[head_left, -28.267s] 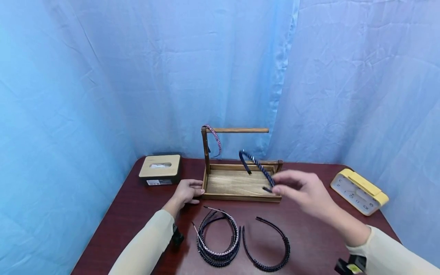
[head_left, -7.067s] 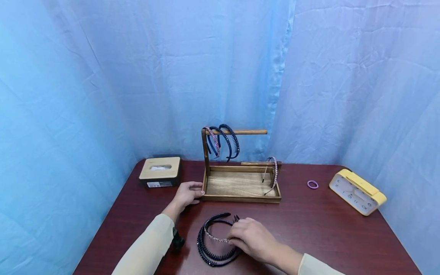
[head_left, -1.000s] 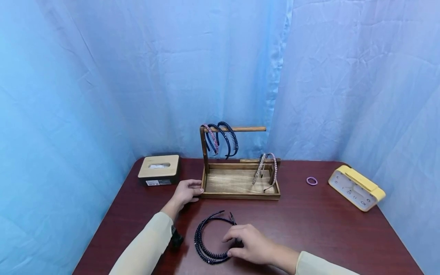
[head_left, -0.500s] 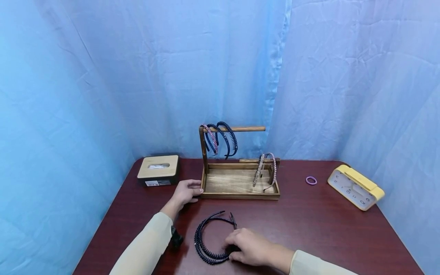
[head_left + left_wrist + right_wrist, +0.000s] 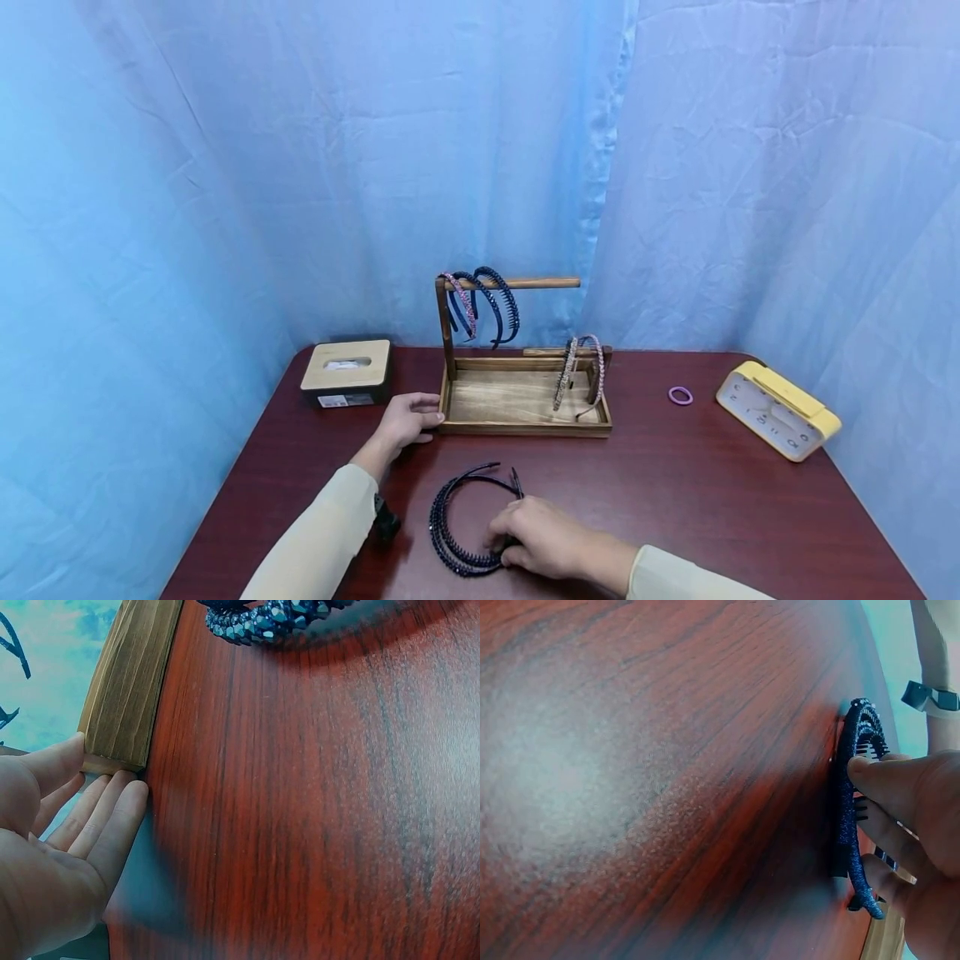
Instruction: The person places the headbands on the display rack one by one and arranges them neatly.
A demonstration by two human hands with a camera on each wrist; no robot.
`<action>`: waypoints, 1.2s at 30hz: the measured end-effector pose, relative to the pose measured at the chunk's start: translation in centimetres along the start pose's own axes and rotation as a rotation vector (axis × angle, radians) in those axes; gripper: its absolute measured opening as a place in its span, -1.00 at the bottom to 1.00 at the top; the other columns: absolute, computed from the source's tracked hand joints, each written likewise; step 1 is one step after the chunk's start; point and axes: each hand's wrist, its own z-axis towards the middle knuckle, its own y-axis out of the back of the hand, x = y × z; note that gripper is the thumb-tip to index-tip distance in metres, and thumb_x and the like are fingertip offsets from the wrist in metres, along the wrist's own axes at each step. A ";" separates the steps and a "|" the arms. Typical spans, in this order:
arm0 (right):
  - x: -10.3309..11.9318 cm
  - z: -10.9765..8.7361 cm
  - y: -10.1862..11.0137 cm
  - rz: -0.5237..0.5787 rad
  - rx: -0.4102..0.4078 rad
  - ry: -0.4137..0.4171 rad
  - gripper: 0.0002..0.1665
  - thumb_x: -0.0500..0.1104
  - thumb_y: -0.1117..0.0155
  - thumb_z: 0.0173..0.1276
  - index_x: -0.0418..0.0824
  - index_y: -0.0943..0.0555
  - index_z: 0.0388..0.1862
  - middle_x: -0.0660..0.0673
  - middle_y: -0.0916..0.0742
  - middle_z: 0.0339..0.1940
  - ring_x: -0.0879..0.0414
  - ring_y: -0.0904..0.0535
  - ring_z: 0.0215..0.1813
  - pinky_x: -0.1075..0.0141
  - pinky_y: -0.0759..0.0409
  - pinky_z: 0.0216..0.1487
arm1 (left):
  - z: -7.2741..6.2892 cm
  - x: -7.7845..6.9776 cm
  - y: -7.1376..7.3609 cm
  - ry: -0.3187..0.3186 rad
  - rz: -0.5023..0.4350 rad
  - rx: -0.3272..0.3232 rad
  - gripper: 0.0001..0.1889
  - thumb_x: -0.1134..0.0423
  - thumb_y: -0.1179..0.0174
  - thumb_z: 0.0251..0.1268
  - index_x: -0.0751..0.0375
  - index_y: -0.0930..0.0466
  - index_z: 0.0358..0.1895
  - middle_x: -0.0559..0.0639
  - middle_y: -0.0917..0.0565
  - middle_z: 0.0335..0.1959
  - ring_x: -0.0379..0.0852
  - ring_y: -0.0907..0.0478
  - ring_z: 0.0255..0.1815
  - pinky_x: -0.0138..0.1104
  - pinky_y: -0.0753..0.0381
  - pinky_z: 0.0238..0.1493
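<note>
My right hand point(image 5: 542, 537) pinches a dark headband point(image 5: 846, 802) at the right side of a small stack of black headbands point(image 5: 442, 533) on the table. In the right wrist view the thumb presses its band and the fingers curl behind it. My left hand point(image 5: 405, 421) has its fingertips and thumb against the left end of a wooden stand's tray point(image 5: 127, 690), fingers nearly straight. On the stand's upper bar point(image 5: 547, 282) hang a pink headband point(image 5: 462, 304) and two dark headbands point(image 5: 501, 292). Two light beaded headbands point(image 5: 567, 375) hang over the lower bar.
A tissue box point(image 5: 347, 373) stands left of the stand. To the right lie a purple hair tie point(image 5: 680, 396) and a yellow clock point(image 5: 780, 410) near the table's right edge. Blue curtains point(image 5: 480, 150) hang behind and beside the table.
Over the last second my right hand's fingers close on a headband, and the stack shifts slightly. Since the oldest frame more headbands hang on both bars. The left hand stays put.
</note>
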 end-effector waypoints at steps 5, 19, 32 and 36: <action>0.1 0.1 0.2 -0.029 0.026 0.011 -0.70 -0.19 -0.56 0.14 0.09 -0.78 -0.14 0.30 -0.78 -0.19 0.49 -0.62 -0.10 0.57 -0.58 -0.03 | 0.0 -0.1 0.0 0.000 0.002 -0.003 -0.56 0.38 -0.34 0.38 0.21 -0.61 0.31 0.23 -0.72 0.15 0.02 -0.73 0.05 -0.06 -0.79 -0.09; 0.2 0.2 1.0 -0.009 0.049 0.007 -0.68 -0.21 -0.55 0.14 0.04 -0.80 -0.11 0.25 -0.77 -0.19 0.50 -0.60 -0.10 0.59 -0.57 -0.05 | -0.1 -0.1 -0.1 0.000 0.005 0.011 -0.55 0.39 -0.32 0.39 0.24 -0.59 0.33 0.28 -0.69 0.18 0.10 -0.70 0.13 -0.03 -0.78 -0.04; 0.4 -0.2 3.8 -0.088 -0.054 0.064 -0.82 -0.12 -0.40 0.38 0.01 -0.74 -0.05 0.19 -0.67 -0.18 0.34 -0.58 -0.08 0.42 -0.59 0.03 | -0.2 -0.2 -0.2 -0.003 0.010 -0.001 -0.56 0.40 -0.31 0.40 0.24 -0.59 0.32 0.29 -0.68 0.19 0.08 -0.71 0.10 -0.04 -0.78 -0.04; 0.4 -0.4 4.7 -0.072 -0.084 0.065 -0.80 -0.15 -0.38 0.35 -0.01 -0.72 -0.05 0.18 -0.68 -0.18 0.38 -0.57 -0.13 0.50 -0.59 -0.06 | -0.2 -0.2 -0.2 -0.002 0.004 0.005 -0.55 0.39 -0.31 0.40 0.24 -0.58 0.33 0.29 -0.67 0.21 0.10 -0.70 0.13 -0.03 -0.77 -0.02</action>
